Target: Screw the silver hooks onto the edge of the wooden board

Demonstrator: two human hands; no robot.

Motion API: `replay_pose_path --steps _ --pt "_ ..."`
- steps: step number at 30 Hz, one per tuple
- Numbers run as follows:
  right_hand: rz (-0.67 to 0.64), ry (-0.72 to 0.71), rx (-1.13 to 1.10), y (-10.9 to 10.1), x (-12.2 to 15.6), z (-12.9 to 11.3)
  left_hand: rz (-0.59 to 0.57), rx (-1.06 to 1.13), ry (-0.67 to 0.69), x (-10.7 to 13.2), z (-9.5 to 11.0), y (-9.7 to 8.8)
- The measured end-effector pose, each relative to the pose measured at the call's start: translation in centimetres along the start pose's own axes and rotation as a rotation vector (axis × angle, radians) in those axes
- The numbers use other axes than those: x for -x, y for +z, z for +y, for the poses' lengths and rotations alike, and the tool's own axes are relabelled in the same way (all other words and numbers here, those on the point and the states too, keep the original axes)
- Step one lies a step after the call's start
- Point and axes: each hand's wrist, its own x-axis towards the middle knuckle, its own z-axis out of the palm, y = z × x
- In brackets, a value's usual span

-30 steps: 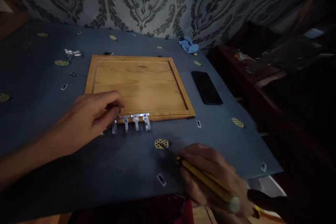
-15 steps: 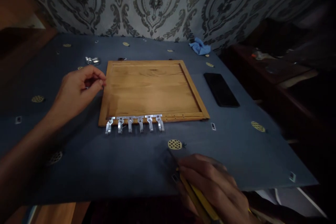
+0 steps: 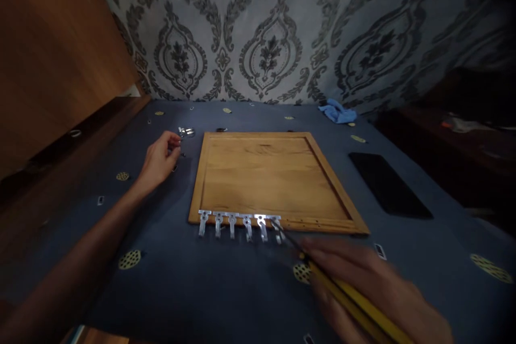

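A framed wooden panel (image 3: pixel 274 180) lies flat on the blue table cover. Along its near edge sits a row of several small metal hooks (image 3: pixel 239 224). My left hand (image 3: pixel 159 161) reaches to the far left of the panel, its fingertips pinched near a small cluster of shiny metal parts (image 3: pixel 186 131); what they hold I cannot make out. At the bottom right my right hand (image 3: pixel 374 290) grips a yellow-handled screwdriver (image 3: pixel 346 301), whose dark tip points at the rightmost hook.
A black phone (image 3: pixel 389 191) lies right of the panel, and a blue cloth (image 3: pixel 337 111) sits by the patterned wall. Small yellow perforated discs (image 3: pixel 129 259) and tiny tags dot the cover. A wooden door stands at left and a dark sideboard at right.
My left hand went from the hooks at the panel's near edge up to the metal parts at the far left. My right hand brought the screwdriver tip up to the hook row. The view tilted up.
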Motion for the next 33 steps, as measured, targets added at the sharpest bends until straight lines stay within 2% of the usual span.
replay_pose_path --steps 1,3,8,10,12,15,18,25,33 --pt "0.006 -0.037 0.035 0.0 -0.8 0.6 0.005 -0.015 -0.004 -0.4 -0.5 0.1" --pt "0.073 -0.002 0.015 0.5 -2.1 1.8 0.014 -0.053 -0.013 -1.5 -1.5 0.1" --pt "0.331 0.386 -0.239 3.0 -3.0 4.5 -0.012 -0.136 -0.047 -3.6 -4.2 -1.1" --pt "0.363 0.497 -0.329 3.6 -2.6 5.4 -0.078 -0.148 -0.037 -3.7 -5.0 -1.3" --pt "0.335 0.557 -0.360 3.9 -2.0 6.1 -0.167 -0.151 -0.002 -3.2 -5.6 -0.9" --pt "0.283 0.586 -0.335 3.9 -1.1 6.6 -0.278 -0.160 0.059 -2.5 -5.9 0.2" --pt "0.265 0.579 -0.296 3.8 -0.7 6.8 -0.330 -0.179 0.117 -2.2 -6.0 1.1" --pt "0.229 0.551 -0.251 3.5 -0.7 7.1 -0.357 -0.226 0.231 -1.8 -5.9 0.9" --pt "0.225 0.543 -0.268 3.5 -0.8 6.9 -0.368 -0.260 0.223 -1.6 -5.8 0.5"
